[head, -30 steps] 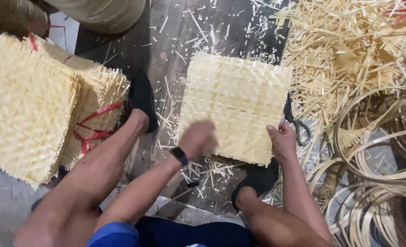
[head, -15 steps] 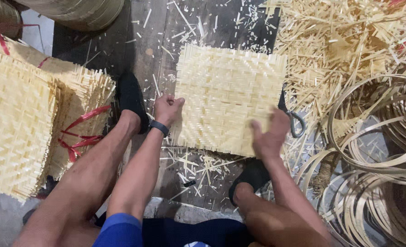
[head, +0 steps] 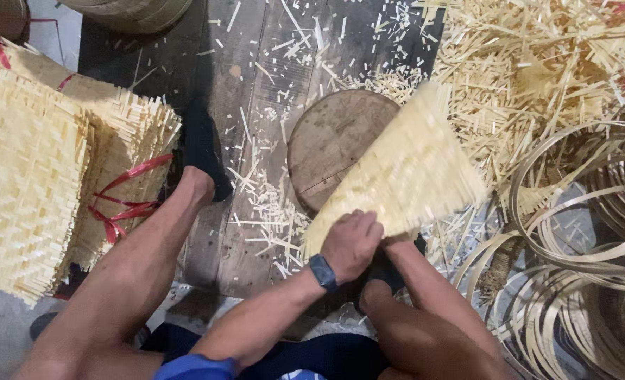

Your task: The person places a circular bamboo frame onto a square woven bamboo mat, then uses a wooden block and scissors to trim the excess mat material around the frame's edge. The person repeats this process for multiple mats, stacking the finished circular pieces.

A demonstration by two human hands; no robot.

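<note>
Mat: woven pale bamboo mat (head: 404, 169), blurred, tilted up off the floor, its near corner in the hands, its far edge over the scrap pile.
Left hand: left hand (head: 351, 243), with a dark watch (head: 322, 272) on the wrist, is clenched on the mat's near corner.
Right hand: mostly hidden behind the left hand and the mat; only the forearm (head: 425, 281) shows, so I cannot tell its grip.
Under the mat: round wooden block (head: 333, 141) on the dark plank floor (head: 235, 84), partly covered by the mat's lower edge.
Left side: stack of finished mats (head: 31, 162) tied with red strips (head: 126, 197); a foot in a dark shoe (head: 200, 144) rests just beside it.
Right side: heap of bamboo scraps (head: 538, 63), and nearer, coiled bamboo hoops (head: 587, 239).
Floor litter: short slivers (head: 263, 204) scattered around the block and between the legs.
</note>
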